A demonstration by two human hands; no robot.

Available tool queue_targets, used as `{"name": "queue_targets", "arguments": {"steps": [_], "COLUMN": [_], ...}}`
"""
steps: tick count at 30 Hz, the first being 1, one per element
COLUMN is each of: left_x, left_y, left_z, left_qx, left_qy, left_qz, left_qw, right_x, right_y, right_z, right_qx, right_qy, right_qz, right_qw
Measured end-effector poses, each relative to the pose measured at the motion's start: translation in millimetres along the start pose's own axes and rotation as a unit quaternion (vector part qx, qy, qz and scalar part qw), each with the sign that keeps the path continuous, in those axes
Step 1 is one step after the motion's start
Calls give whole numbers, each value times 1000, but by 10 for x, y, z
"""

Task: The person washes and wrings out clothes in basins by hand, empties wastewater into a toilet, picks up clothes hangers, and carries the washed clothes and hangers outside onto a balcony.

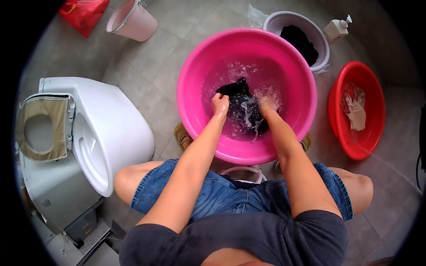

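Observation:
A large pink basin point(204, 57) stands on the floor between my feet, with water splashing inside it. Dark wet cloth point(245, 111), perhaps a garment, lies bunched in the water. On its upper left edge my left hand point(220, 104) is closed, fingers curled round a fold of the fabric. My right hand point(267, 106) is at the cloth's right side, partly under splashing water. Spray hides its fingers, so its grip does not show.
Behind the basin stands a pale tub point(277, 22) with dark cloth, beside a white pump bottle point(336, 31). At right is a red basin point(341, 119) holding light fabric point(355, 111). A white toilet point(120, 128) stands left; a pink bucket point(137, 24) and red bag point(84, 15) lie beyond.

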State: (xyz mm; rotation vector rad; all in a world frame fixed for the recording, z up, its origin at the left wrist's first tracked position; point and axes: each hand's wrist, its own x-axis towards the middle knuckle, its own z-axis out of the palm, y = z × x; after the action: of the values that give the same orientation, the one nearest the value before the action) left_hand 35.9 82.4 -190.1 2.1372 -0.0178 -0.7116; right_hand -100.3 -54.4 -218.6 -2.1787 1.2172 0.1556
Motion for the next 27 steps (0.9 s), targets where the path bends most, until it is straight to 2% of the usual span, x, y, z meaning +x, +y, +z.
{"name": "queue_targets", "arguments": {"steps": [1,3,4,5,6,7,9,10,11,12,13,15,16,19,20,23,24,27], "left_x": [68,-91,-80,39,-4,-137,-770,-798,-812,-797,-799,-893,-954,-867,-872,-712,-653,-667], "left_y": [-274,-197,-318,-524,-406,-346,444,448,428,441,456,554,673,770,956,952,925,979], "left_z": [154,79,22,27,-5,-28,-330,-339,-342,-324,-310,-301,-282,-211,-267,-202,-206,-143], "left_qx": [-55,-166,-242,-319,-393,-385,-367,-397,-426,-455,-487,-546,-566,-655,-646,-628,-633,-660], "left_qy": [115,125,52,-26,-105,-127,-164,-155,-148,-144,-183,-261,-266,-399,-336,-316,-382,-333], "left_qz": [20,-99,-162,-218,-269,-312,-388,-417,-446,-471,-451,-412,-365,-146,-195,-166,-151,-101], "left_qw": [992,973,955,922,873,859,829,802,773,742,725,681,689,625,657,691,656,665], "right_x": [0,-53,-147,32,21,-62,136,314,444,296,65,-159,-266,-878,-947,-1182,-1268,-1216], "right_y": [-93,-248,-243,196,46,-92,-292,-270,-257,-439,-678,-844,-900,-1178,-1154,-1100,-1125,-954], "right_z": [-21,-24,117,792,499,227,-79,-25,-103,-437,-909,-1248,-1401,-2079,-2119,-2386,-2499,-2526], "right_qx": [-40,-117,-171,-200,-200,-198,-29,66,213,276,331,381,405,409,383,331,291,422], "right_qy": [-21,-64,-58,51,18,-20,-54,12,-105,-193,-280,-341,-369,-388,-364,-357,-334,-366], "right_qz": [35,105,10,-154,-168,-180,46,57,54,21,-11,-75,-105,-129,-196,-255,-266,-209], "right_qw": [998,985,983,966,965,963,997,996,970,941,901,856,830,816,826,835,856,803]}}
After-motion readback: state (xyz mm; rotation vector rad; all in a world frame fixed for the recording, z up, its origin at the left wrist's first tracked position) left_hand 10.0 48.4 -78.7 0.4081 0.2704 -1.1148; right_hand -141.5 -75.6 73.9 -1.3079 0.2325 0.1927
